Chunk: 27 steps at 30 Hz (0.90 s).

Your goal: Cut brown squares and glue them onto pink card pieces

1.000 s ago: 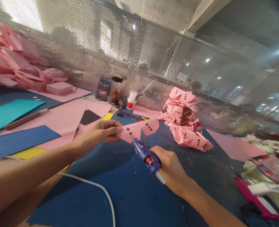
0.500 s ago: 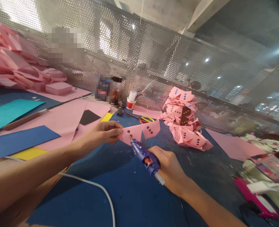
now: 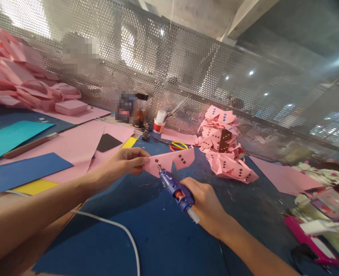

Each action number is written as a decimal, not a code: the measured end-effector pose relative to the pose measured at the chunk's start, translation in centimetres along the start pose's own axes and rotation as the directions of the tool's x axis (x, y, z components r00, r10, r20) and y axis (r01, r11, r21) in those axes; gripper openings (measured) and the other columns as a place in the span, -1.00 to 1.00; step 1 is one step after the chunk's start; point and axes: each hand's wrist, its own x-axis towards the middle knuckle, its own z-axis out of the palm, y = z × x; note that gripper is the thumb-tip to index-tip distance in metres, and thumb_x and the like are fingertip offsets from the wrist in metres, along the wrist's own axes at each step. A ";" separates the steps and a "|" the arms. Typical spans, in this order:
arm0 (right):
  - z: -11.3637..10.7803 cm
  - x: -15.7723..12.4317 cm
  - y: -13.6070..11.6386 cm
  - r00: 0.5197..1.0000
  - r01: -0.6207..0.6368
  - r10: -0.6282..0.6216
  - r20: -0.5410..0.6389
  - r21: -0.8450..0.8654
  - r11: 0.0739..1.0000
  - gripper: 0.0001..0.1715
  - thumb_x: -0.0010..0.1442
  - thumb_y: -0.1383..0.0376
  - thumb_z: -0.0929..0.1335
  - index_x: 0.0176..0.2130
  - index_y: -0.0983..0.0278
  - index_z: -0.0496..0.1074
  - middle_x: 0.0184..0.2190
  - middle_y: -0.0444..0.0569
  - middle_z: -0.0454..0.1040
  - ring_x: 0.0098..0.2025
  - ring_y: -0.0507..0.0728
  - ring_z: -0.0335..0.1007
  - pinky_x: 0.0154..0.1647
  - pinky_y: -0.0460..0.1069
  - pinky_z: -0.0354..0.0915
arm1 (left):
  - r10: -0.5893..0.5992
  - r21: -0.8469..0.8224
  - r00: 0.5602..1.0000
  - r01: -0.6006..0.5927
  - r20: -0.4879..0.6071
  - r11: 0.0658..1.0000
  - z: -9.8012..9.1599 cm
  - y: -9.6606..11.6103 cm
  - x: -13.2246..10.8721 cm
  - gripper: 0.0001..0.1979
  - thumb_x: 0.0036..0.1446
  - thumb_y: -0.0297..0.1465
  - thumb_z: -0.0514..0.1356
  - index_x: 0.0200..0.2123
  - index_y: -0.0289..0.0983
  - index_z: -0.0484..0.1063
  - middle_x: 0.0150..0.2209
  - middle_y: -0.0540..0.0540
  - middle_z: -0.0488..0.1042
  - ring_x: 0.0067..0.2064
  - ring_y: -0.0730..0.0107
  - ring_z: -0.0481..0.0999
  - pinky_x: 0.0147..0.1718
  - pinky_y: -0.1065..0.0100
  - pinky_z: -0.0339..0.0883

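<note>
My left hand [image 3: 125, 161] pinches the left end of a pink paper cut-out [image 3: 171, 160] with small dark squares on it, holding it just above the blue table mat [image 3: 163, 237]. My right hand [image 3: 204, 202] grips a blue hot glue gun [image 3: 176, 190]. Its nozzle touches the lower edge of the cut-out near the middle. A clear glue stick pokes out of the gun's back end. A white cord [image 3: 112, 227] runs across the mat below my left forearm.
A heap of finished pink cut-outs [image 3: 225, 147] stands behind and right of my hands. Yellow-handled scissors [image 3: 177, 145], a red-and-white cup [image 3: 159, 125] and a jar [image 3: 141, 109] sit by the perforated metal screen [image 3: 186, 69]. Coloured paper sheets [image 3: 28, 168] lie left; plastic clutter [image 3: 321, 226] lies right.
The glue gun's nozzle has slid slightly up and left along the cut-out's lower edge. My left hand still holds the paper in much the same place.
</note>
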 end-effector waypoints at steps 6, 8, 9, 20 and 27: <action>0.1 -0.1 0.1 1.000 0.002 -0.002 -0.005 0.000 1.000 -0.92 0.20 0.41 0.27 -0.30 0.23 0.31 -0.41 -0.15 0.41 -0.46 0.02 0.30 -0.41 -0.09 0.09 | -0.004 0.001 1.000 0.004 -0.013 1.000 0.1 0.2 0.0 -0.63 0.01 -0.12 0.35 -0.24 -0.28 0.52 -0.30 -0.09 0.58 -0.33 0.34 0.53 -0.37 0.38 0.38; 0.1 -0.1 0.0 1.000 0.001 -0.001 -0.005 0.003 1.000 -0.92 0.20 0.41 0.27 -0.30 0.23 0.31 -0.40 -0.15 0.41 -0.46 0.02 0.29 -0.41 -0.09 0.09 | 0.010 0.011 1.000 -0.010 -0.016 1.000 0.1 0.2 -0.1 -0.64 0.01 -0.13 0.35 -0.23 -0.27 0.54 -0.31 -0.09 0.58 -0.34 0.33 0.53 -0.39 0.37 0.39; 0.1 -0.1 0.0 1.000 0.001 -0.001 -0.007 0.003 1.000 -0.92 0.20 0.41 0.27 -0.30 0.22 0.31 -0.40 -0.14 0.41 -0.45 0.02 0.29 -0.41 -0.09 0.09 | 0.019 0.015 1.000 -0.019 -0.020 1.000 0.1 0.2 -0.1 -0.65 0.00 -0.14 0.35 -0.24 -0.27 0.55 -0.33 -0.09 0.58 -0.34 0.32 0.53 -0.40 0.37 0.39; -0.3 0.0 -0.2 0.999 0.023 -0.023 -0.041 -0.008 1.000 -0.94 0.23 0.37 0.27 -0.29 0.25 0.34 -0.41 -0.12 0.41 -0.48 0.02 0.27 -0.44 -0.09 0.12 | 0.003 -0.050 0.999 -0.005 -0.042 0.999 -0.2 -0.1 0.0 -0.67 0.05 -0.14 0.35 -0.25 -0.26 0.53 -0.44 -0.01 0.53 -0.45 0.46 0.48 -0.42 0.44 0.35; -0.1 -0.1 0.0 1.000 0.020 -0.021 -0.022 -0.019 1.000 -0.93 0.21 0.39 0.27 -0.29 0.25 0.34 -0.41 -0.12 0.42 -0.48 0.02 0.29 -0.43 -0.09 0.12 | 0.030 -0.050 0.996 -0.034 -0.080 0.998 -0.2 -0.3 0.0 -0.66 0.01 -0.15 0.36 -0.24 -0.27 0.54 -0.48 -0.04 0.52 -0.50 0.39 0.47 -0.52 0.39 0.33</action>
